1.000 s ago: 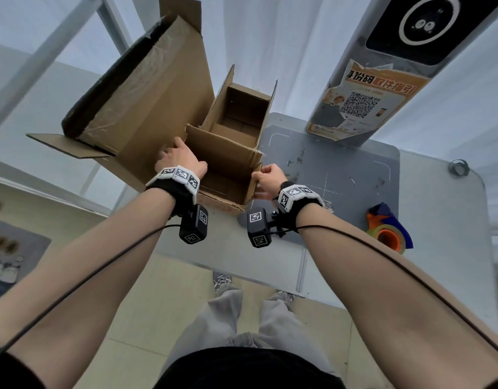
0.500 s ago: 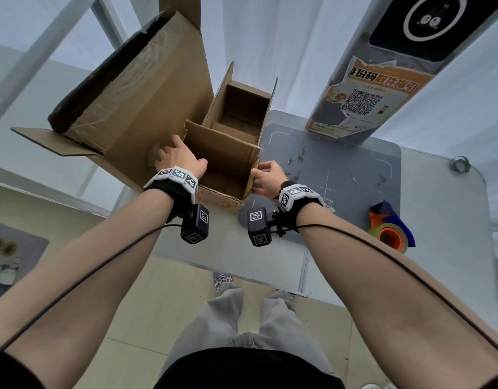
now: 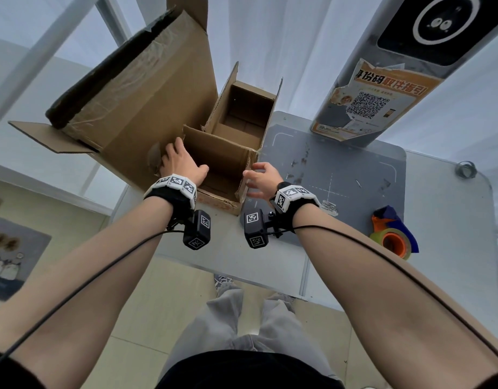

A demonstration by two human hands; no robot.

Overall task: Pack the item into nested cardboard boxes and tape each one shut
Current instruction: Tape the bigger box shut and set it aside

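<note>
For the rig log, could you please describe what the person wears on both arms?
Both forearms are bare. Each wrist carries a black strap ringed with white square-code blocks, a black marker-tagged box hanging beneath, left and right. A thin black cable trails along each arm.

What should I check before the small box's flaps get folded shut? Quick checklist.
1. Small cardboard box upright on the table, flaps up: ok.
2. Item inside it: cannot tell; only bare cardboard shows through the opening.
3. Left hand steadying the box: ok, it rests at the left near corner, between the small box and the large cardboard box.
4. Right hand on the right flap: not ok, its fingers are loose beside the edge, not gripping.
5. Tape dispenser within reach: ok, on the table to the right.
6. Large box open to receive the small one: ok, flaps spread.
</note>
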